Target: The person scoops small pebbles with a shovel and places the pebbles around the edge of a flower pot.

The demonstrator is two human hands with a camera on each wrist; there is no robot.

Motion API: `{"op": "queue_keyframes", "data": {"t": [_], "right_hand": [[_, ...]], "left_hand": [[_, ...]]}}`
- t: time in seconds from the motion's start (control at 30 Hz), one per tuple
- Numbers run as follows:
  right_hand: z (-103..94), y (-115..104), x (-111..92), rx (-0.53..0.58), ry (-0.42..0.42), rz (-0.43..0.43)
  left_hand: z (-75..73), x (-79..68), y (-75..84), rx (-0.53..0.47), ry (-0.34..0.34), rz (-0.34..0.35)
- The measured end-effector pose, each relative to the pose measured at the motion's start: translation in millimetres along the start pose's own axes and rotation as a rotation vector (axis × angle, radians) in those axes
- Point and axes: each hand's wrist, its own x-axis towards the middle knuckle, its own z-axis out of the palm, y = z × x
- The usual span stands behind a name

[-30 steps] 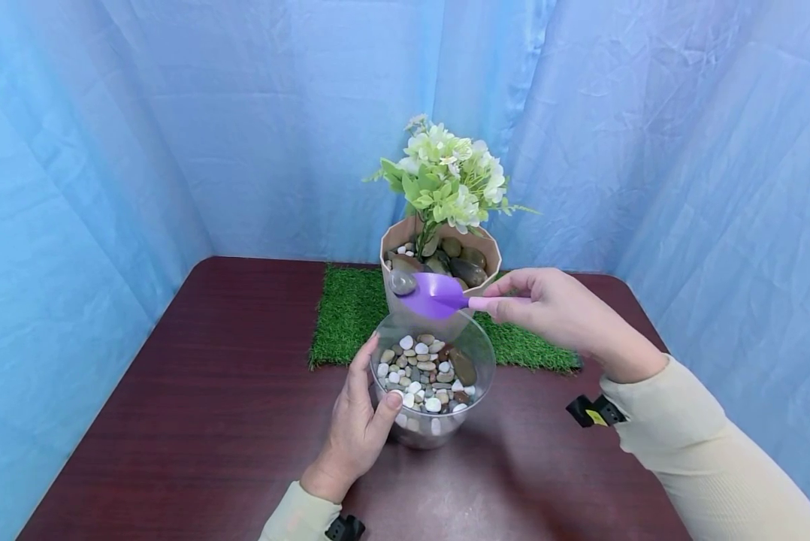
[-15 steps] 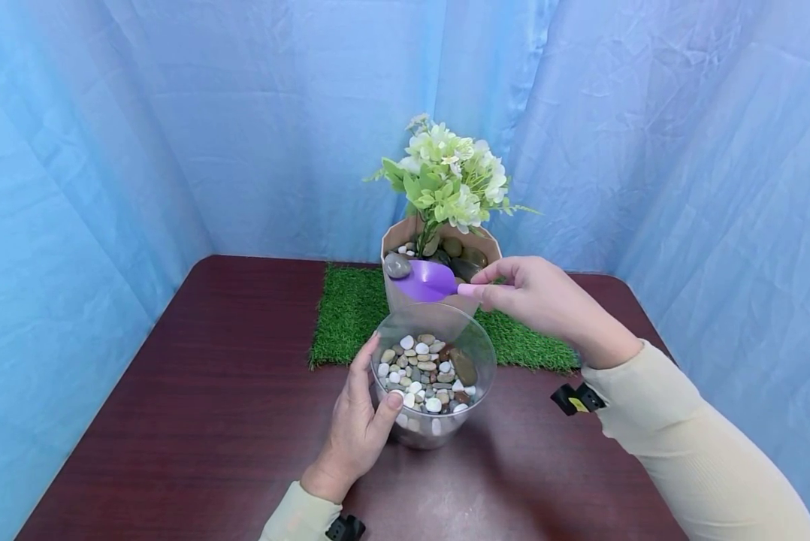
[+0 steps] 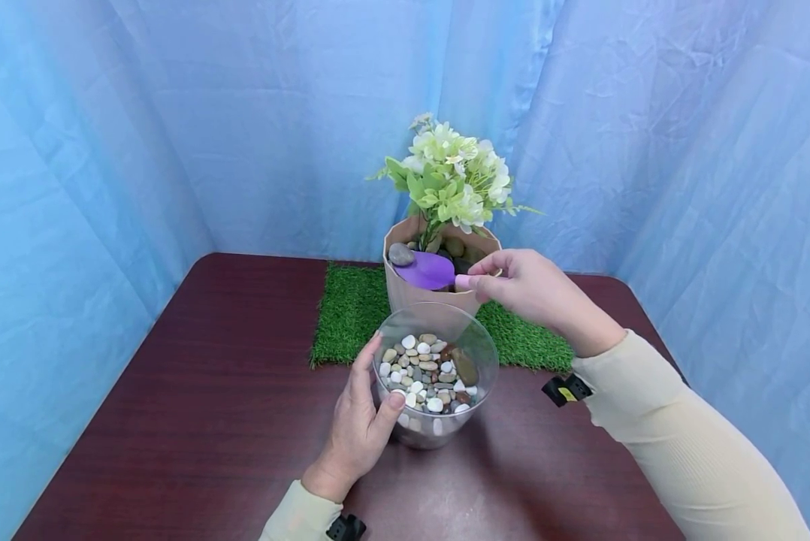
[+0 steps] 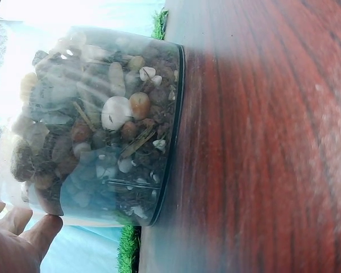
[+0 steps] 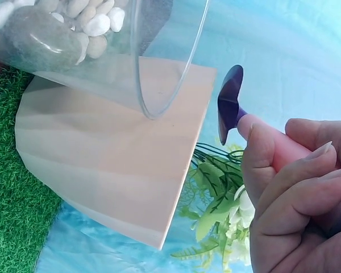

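Note:
My right hand (image 3: 536, 293) pinches the pink handle of a small purple trowel (image 3: 432, 272). A smooth grey stone (image 3: 401, 254) lies at the tip of its blade, over the left part of a beige flowerpot (image 3: 402, 297). White flowers with green leaves (image 3: 448, 173) rise from this pot, among stones partly hidden by the trowel. In front, my left hand (image 3: 358, 421) holds a clear container (image 3: 482, 359) by its left side, thumb at the rim. Small white, tan and grey pebbles (image 3: 418, 368) fill its lower part, with a bigger brown stone (image 3: 463, 367) on top at the right.
Under the flowerpot lies a strip of artificial grass (image 3: 347, 315). The dark red-brown table (image 3: 195, 421) carries everything, and blue curtains (image 3: 297, 135) hang behind it and on both sides. The container's rim stands close before the flowerpot.
My right hand has moved forward and left, taking the trowel and grey stone from above the container's far rim to over the flowerpot. The blade now tilts. My left hand stays on the container.

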Motion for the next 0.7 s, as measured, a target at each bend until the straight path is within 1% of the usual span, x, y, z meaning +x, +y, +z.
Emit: {"op": "queue_keyframes", "data": {"t": [0.23,0.5,0.7], "right_hand": [[1.4,-1,8,-0.016,0.031,0.033],[2.1,-5,17,-0.016,-0.017,0.056],[3.6,-6,23,-0.016,-0.013,0.077]], "left_hand": [[0.0,-0.1,0.4,0.005,0.000,0.004],[-0.2,-0.5,0.1,0.012,0.000,0.008],[-0.3,0.1,0.2,0.015,0.002,0.014]]}}
